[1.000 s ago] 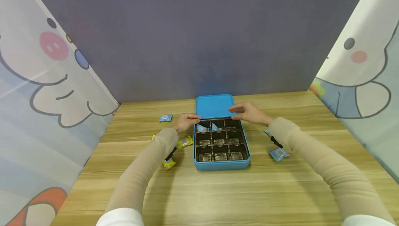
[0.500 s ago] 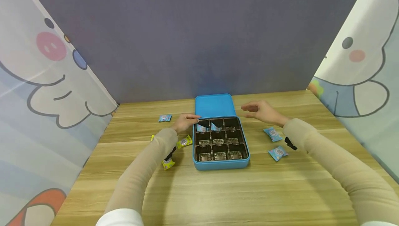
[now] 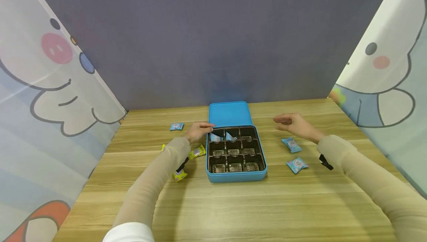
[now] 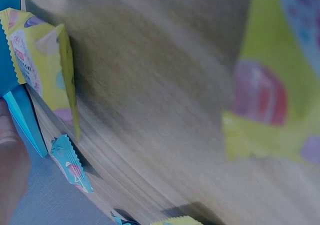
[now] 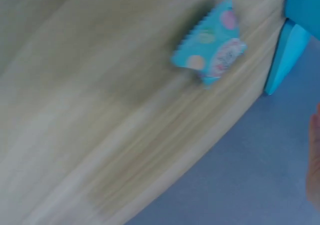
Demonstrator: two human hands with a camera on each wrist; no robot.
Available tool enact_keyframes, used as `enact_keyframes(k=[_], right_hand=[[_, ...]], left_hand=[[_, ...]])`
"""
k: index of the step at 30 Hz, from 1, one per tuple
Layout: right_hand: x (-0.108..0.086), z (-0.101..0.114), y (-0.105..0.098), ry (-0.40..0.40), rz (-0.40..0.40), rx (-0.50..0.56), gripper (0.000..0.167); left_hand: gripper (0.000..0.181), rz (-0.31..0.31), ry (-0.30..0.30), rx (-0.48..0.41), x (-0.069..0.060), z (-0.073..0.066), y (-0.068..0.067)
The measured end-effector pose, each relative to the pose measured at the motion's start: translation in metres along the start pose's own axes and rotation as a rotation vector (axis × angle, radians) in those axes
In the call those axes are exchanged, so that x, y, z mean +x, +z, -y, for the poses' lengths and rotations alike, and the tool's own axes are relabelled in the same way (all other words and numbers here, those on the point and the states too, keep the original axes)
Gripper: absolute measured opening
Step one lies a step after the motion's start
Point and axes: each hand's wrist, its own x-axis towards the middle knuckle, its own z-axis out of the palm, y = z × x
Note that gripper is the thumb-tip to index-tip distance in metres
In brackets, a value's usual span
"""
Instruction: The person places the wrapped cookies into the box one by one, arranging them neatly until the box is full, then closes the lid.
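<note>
A light-blue box (image 3: 237, 176) with a dark insert of several compartments stands in the middle of the table. Its blue lid (image 3: 230, 113) lies opened towards the back. Blue-wrapped candies sit in the back-left compartment (image 3: 216, 137) and the back-middle one (image 3: 230, 136). At the box's back-left corner my left hand (image 3: 198, 131) rests with its fingertips on the rim. My right hand (image 3: 297, 124) hovers right of the lid, holding nothing, its fingers loosely bent. Below it lie two blue-wrapped candies, the farther candy (image 3: 291, 145) and the nearer candy (image 3: 297, 165).
Left of the box are a yellow-wrapped candy (image 3: 197, 152) and another yellow candy (image 3: 179, 175), partly behind the left wrist. One more yellow bit shows past the sleeve. A blue candy (image 3: 176, 126) lies at the back left. A grey wall (image 3: 220, 42) rises behind the table (image 3: 233, 212).
My right hand has moved right, away from the lid, uncovering the farther blue candy on that side. My left hand has stayed at the box's corner.
</note>
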Motion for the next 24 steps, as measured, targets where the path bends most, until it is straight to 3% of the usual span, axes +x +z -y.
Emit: enact_keyframes(k=[7,12,19,24], right_hand=[[-0.021,-0.02,-0.006,0.051,-0.021,-0.029,0.048],[-0.029,-0.03,-0.005,0.066,-0.029,-0.059,0.05],[-0.038,-0.043,0.0,0.106,-0.098,-0.145,0.048],[-0.044,-0.047,0.011,0.146,-0.108,-0.183,0.057]], left_hand=[[0.027,0.007,0.053,0.011,0.012,0.014,0.004],[0.028,0.008,0.031,0.015,0.012,0.015,0.002],[0.028,-0.016,0.007,0.02,0.016,0.015,0.0],[0.031,-0.014,0.014,0.019,0.013,0.016,-0.001]])
